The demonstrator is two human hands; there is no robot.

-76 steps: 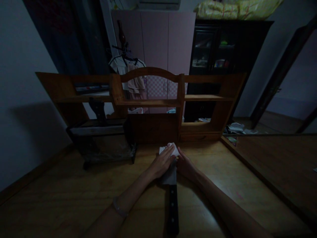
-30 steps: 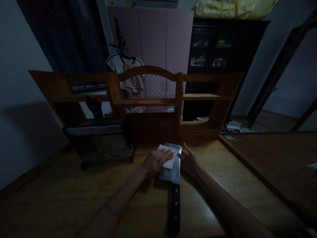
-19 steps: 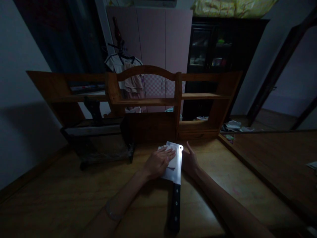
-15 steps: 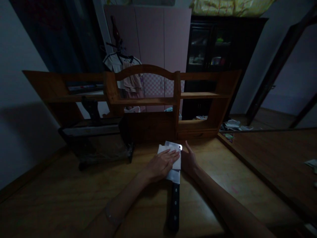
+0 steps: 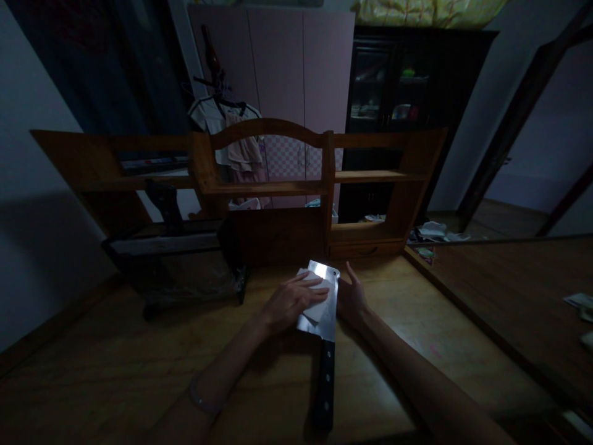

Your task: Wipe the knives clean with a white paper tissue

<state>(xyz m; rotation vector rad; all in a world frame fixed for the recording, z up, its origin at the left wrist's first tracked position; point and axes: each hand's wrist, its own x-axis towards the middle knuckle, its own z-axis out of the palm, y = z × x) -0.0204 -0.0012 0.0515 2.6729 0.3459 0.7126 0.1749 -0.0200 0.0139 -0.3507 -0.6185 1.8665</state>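
Observation:
A cleaver [image 5: 329,316] lies on the wooden table, its black handle [image 5: 327,383] toward me and its shiny blade pointing away. My left hand [image 5: 291,303] presses a folded white cloth or paper towel [image 5: 316,310] onto the left part of the blade, fingers laid over it. Close against the blade's right edge is my right hand [image 5: 353,301], thumb raised and apart. Its other fingers are partly hidden, so I cannot tell whether they reach under the blade.
A black knife stand [image 5: 171,266] with a dark-handled knife [image 5: 164,204] stands on the left of the table [image 5: 393,383]. A wooden shelf unit [image 5: 273,188] runs along the far edge. At the right, a raised wooden rim [image 5: 463,309] borders the table.
My left hand and the white cloth have slid left across the blade, baring more of its right side and tip. My right hand stays beside the blade. The view has shifted slightly.

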